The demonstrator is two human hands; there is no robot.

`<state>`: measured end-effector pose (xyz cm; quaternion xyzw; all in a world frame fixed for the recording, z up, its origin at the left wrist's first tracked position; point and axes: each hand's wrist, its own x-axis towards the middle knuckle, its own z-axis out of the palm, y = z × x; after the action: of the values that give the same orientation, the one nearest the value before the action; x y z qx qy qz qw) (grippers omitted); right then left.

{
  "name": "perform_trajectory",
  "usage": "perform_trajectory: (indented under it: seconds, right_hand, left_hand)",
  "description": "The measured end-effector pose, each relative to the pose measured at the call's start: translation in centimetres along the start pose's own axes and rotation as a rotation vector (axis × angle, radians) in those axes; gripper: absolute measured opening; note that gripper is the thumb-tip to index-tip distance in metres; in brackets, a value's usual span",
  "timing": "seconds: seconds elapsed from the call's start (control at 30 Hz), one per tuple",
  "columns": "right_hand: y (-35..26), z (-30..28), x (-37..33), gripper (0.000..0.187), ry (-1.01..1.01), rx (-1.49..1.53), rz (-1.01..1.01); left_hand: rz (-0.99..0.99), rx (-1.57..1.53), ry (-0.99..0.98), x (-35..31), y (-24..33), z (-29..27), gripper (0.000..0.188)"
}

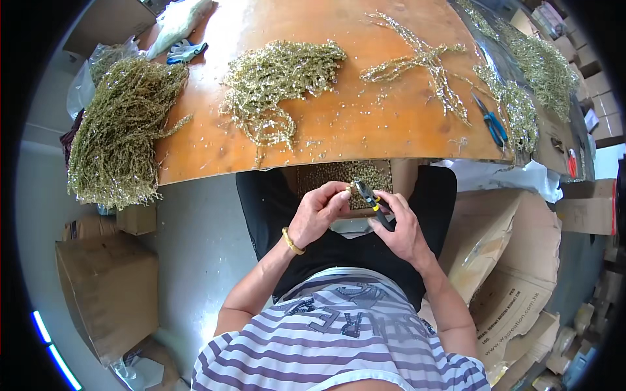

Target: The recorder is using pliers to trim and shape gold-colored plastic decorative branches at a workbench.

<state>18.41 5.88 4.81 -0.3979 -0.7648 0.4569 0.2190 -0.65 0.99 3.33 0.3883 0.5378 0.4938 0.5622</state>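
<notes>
Over my lap, my right hand (pixel 401 228) is wrapped round a pair of pliers (pixel 366 193) with black and yellow handles, jaws tilted up and to the left. My left hand (pixel 319 212) pinches close beside the jaws. A tiny gold bit shows at its fingertips, too small to name. Below and behind the hands, a cardboard box (pixel 308 179) between my knees holds many small gold-coloured pieces (pixel 375 174).
On the orange-brown table (pixel 313 140) lie glittery gold strand bundles (pixel 280 78), with another bundle (pixel 120 124) hanging over the left edge. Blue-handled pliers (pixel 490 122) lie at the right. Cardboard boxes (pixel 111 287) and torn cardboard (pixel 508 260) flank my seat.
</notes>
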Motion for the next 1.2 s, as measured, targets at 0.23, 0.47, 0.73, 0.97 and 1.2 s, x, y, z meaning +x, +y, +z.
perform_trajectory:
  seconds: [0.23, 0.47, 0.73, 0.97, 1.2]
  right_hand:
    - [-0.1, -0.6, 0.5, 0.041, -0.111, -0.116, -0.035]
    - [6.7, 4.2, -0.5, 0.037, -0.179, -0.049, 0.087]
    - [13.9, 11.1, 3.3, 0.039, -0.155, -0.096, 0.349]
    - [14.8, 15.5, 4.7, 0.027, -0.029, 0.011, 0.271]
    - [15.0, 10.7, 3.7, 0.024, -0.451, 0.817, 0.605]
  left_hand:
    - [0.335, 0.423, 0.018, -0.4, -0.4, -0.8, 0.019]
    - [0.225, 0.707, 0.036, 0.3, -5.6, -1.5, 0.019]
    - [0.127, 1.542, 0.396, 6.1, -19.3, -2.0, 0.018]
    - [-0.115, 1.228, 0.258, 6.7, -18.0, -4.9, 0.023]
    - [-0.016, 0.547, -0.089, 5.8, -11.3, -6.4, 0.024]
